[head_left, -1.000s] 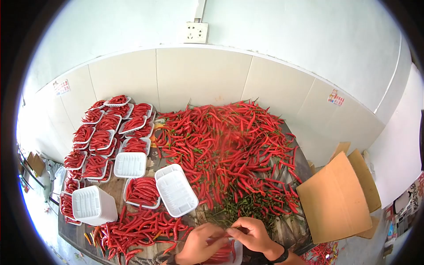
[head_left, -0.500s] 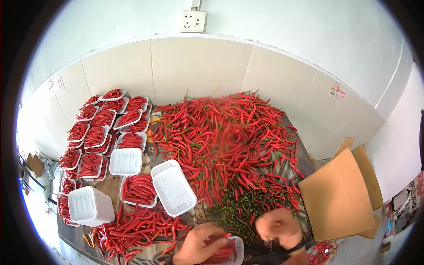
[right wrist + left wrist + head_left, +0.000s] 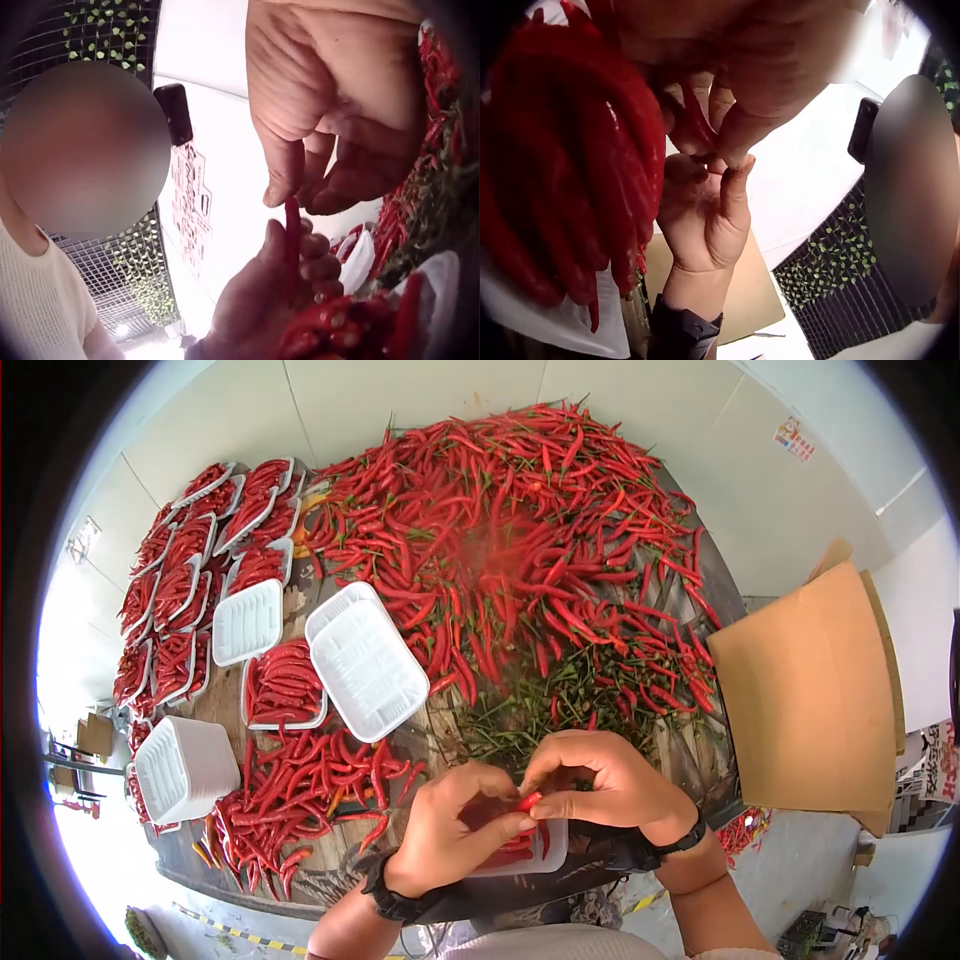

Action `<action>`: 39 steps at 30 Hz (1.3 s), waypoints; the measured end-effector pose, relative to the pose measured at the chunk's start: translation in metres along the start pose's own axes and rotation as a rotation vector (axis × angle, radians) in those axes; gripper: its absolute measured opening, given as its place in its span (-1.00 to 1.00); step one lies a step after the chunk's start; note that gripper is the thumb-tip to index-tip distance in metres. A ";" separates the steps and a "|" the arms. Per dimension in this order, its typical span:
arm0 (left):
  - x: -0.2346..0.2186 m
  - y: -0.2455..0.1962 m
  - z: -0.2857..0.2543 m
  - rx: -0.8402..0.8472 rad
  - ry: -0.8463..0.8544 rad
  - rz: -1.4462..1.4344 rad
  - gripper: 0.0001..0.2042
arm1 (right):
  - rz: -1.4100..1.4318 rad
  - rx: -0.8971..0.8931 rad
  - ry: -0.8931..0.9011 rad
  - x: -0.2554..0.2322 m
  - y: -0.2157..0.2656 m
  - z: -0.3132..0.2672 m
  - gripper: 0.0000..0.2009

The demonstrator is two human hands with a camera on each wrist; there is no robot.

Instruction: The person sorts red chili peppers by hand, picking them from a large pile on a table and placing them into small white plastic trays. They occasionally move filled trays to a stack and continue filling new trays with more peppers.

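Red chilli peppers (image 3: 520,550) are heaped across the far part of the surface (image 3: 330,865), with filled trays (image 3: 180,575) stacked at far left and an empty white tray (image 3: 365,660) just left of the heap. At the near edge, a small tray (image 3: 545,850) partly filled with chillies is positioned under both hands. A single chilli (image 3: 528,801) is pinched between the left hand (image 3: 450,840) and the right hand (image 3: 600,780). For a clean result, the chilli should be gripped close to its end and kept directly over the small tray.
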State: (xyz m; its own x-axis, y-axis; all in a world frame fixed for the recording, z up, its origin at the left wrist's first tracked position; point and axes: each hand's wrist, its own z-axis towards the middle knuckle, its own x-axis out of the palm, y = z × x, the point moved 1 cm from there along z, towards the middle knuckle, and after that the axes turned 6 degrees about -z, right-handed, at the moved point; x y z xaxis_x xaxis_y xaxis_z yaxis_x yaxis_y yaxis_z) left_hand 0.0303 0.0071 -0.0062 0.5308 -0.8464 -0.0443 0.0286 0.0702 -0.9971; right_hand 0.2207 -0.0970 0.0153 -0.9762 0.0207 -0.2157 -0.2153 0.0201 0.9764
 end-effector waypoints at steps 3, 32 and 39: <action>0.001 -0.006 0.001 0.006 0.008 0.026 -0.73 | -0.175 -0.165 -0.014 0.000 0.001 0.002 -0.77; -0.012 0.003 0.005 0.070 -0.040 0.101 -0.69 | -0.837 -0.151 -0.937 -0.046 -0.022 0.014 -0.80; -0.010 -0.002 0.005 0.092 -0.014 0.102 -0.71 | -0.951 -0.141 -0.852 -0.052 -0.038 0.022 -0.87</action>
State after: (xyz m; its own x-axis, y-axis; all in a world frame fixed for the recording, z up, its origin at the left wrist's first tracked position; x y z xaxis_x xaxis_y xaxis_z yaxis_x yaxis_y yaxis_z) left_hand 0.0293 0.0180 -0.0039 0.5464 -0.8250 -0.1442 0.0505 0.2043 -0.9776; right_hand 0.2802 -0.0765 -0.0107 -0.1254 0.6874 -0.7154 -0.8668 0.2748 0.4160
